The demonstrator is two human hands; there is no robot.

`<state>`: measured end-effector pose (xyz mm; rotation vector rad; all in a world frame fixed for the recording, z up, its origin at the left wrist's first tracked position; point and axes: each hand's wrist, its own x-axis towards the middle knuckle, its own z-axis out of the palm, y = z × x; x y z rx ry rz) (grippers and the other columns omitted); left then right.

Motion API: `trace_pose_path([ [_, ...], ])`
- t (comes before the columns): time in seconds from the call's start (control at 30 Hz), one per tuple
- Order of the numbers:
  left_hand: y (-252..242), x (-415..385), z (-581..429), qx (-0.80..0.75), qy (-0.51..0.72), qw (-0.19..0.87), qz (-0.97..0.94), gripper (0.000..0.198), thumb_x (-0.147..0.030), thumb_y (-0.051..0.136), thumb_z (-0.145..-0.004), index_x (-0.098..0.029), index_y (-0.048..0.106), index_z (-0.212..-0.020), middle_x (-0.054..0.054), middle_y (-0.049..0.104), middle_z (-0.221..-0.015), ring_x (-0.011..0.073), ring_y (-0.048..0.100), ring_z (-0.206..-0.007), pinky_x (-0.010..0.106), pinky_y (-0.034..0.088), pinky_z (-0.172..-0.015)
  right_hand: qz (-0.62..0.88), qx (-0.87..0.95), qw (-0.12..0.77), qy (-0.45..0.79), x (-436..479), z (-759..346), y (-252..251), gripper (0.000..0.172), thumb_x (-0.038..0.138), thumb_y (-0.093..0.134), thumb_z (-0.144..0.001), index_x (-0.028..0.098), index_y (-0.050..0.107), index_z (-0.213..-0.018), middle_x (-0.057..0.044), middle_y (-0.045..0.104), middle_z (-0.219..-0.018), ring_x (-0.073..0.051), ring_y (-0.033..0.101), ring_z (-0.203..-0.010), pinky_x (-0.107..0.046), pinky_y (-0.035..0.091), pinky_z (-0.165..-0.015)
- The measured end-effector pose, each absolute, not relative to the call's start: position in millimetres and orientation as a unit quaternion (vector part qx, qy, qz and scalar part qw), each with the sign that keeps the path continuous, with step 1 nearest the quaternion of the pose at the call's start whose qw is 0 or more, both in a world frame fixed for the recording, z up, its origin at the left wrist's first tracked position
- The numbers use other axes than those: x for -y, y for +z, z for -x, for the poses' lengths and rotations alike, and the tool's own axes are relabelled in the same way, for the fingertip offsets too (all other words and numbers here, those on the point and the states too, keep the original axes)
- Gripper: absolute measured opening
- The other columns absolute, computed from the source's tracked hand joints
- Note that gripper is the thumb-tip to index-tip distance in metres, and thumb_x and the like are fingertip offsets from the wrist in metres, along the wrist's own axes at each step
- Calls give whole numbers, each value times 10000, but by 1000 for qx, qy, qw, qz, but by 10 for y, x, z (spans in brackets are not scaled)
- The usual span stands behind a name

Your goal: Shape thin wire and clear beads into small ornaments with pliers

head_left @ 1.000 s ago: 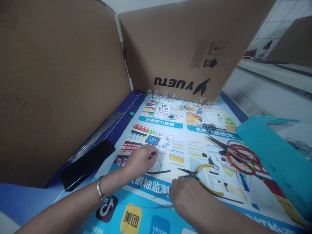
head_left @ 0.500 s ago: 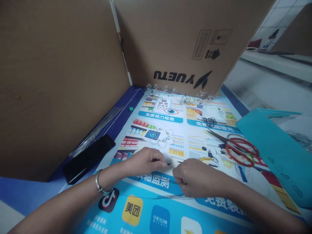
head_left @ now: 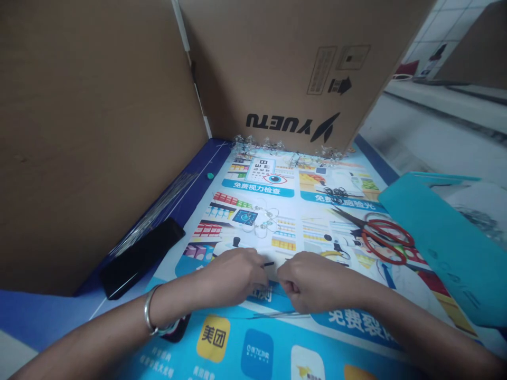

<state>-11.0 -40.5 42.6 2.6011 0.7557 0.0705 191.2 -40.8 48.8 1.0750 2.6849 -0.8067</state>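
My left hand (head_left: 240, 274) is closed, fingers pinched, with a short thin black piece (head_left: 269, 263) sticking out at its fingertips. Its exact kind is too small to tell. Just to the right, my right hand (head_left: 312, 282) is curled closed. Whatever its fingers grip is hidden, apart from a tiny dark tip above them. A small gap parts the two hands. Below them, thin metal wires (head_left: 277, 315) lie on the printed sheet (head_left: 233, 364). Beyond the hands sits a ring of clear beads and wire loops (head_left: 261, 221).
Red-handled scissors (head_left: 376, 237) and a coil of black wire (head_left: 336, 192) lie to the right, near a teal folder (head_left: 439, 248). On the left are a black phone (head_left: 142, 258) and a bundle of wires (head_left: 154, 216). Cardboard walls (head_left: 277, 63) stand behind, with beaded pieces (head_left: 293, 155) along their foot.
My left hand has turned and come slightly nearer, its fingers more hidden beneath it. My right hand stays nearly in place, still closed. The whole view has shifted a little.
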Motion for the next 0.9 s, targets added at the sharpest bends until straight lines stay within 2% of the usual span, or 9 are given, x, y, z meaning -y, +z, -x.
trace_pose_path([
  [0.1,412,441,92,-284,44,116,-951,231,-42,475,-802,-195,647,-813,33,601,-773,173,512,-719,271,374,-635,-371,-892,41,-253,404,-1915,450,68,133,467,-584,195,496,-589,48,519,-540,-78,383,-464,-228,188,-430],
  [0.2,379,428,96,-304,57,78,-948,209,-15,478,-775,-169,603,-711,26,561,-704,170,466,-685,280,347,-610,-388,-882,8,-268,383,-1923,425,97,121,461,-627,200,518,-626,55,539,-565,-76,419,-492,-209,232,-456],
  [0.27,367,407,103,-316,59,72,-944,212,1,474,-761,-158,582,-670,25,550,-697,165,454,-681,278,341,-604,-392,-876,-9,-281,364,-1930,424,117,105,461,-632,200,530,-637,58,539,-567,-74,434,-510,-200,259,-482],
  [0.4,361,373,114,-324,66,73,-941,237,1,447,-789,-166,613,-765,28,543,-721,157,453,-692,264,346,-601,-392,-868,-33,-302,317,-1940,439,150,96,451,-671,194,554,-622,57,556,-593,-71,449,-537,-195,284,-513],
  [0.7,244,338,138,-339,90,74,-934,254,-24,450,-829,-211,614,-881,12,522,-708,152,435,-674,263,327,-583,-384,-834,-36,-395,225,-1986,376,125,167,498,-709,185,620,-687,51,555,-611,-70,434,-526,-179,296,-481],
  [0.9,279,341,145,-329,72,80,-938,194,-16,483,-814,-168,593,-762,18,527,-727,155,455,-722,260,340,-600,-380,-843,-31,-380,234,-1983,347,130,168,506,-720,190,634,-717,46,579,-652,-77,465,-558,-180,308,-502],
])
